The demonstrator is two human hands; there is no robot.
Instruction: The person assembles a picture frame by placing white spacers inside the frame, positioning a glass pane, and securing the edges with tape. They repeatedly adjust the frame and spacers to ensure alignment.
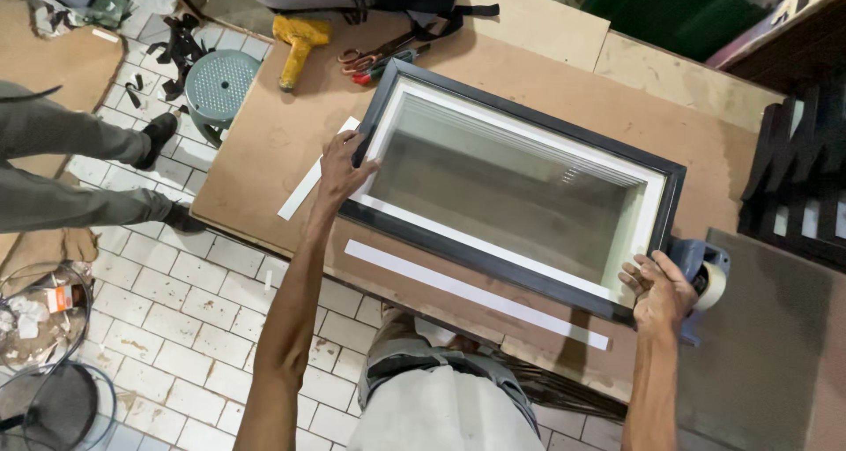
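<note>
Bare forearms reach down from the camera to a dark picture frame [520, 182] with a white inner border and a glass pane, lying flat and skewed on a brown board worktop [264, 142]. At the frame's near-left corner the left hand [342, 171] clasps the dark moulding, fingers curled over its edge; at the near-right corner the right hand [659, 294] grips the rim the same way. One long white strip [476, 294] lies just beside the frame's near side, another white strip [310, 182] pokes out by the left hand. A tape dispenser [705, 270] sits touching the right-hand corner and could snag the frame if it slides that way. Little board remains before the near edge, so a slip might tip the glass toward the tiled floor [176, 301]. Open board lies leftward, toward a yellow mallet [298, 44] and scissors [370, 59].
</note>
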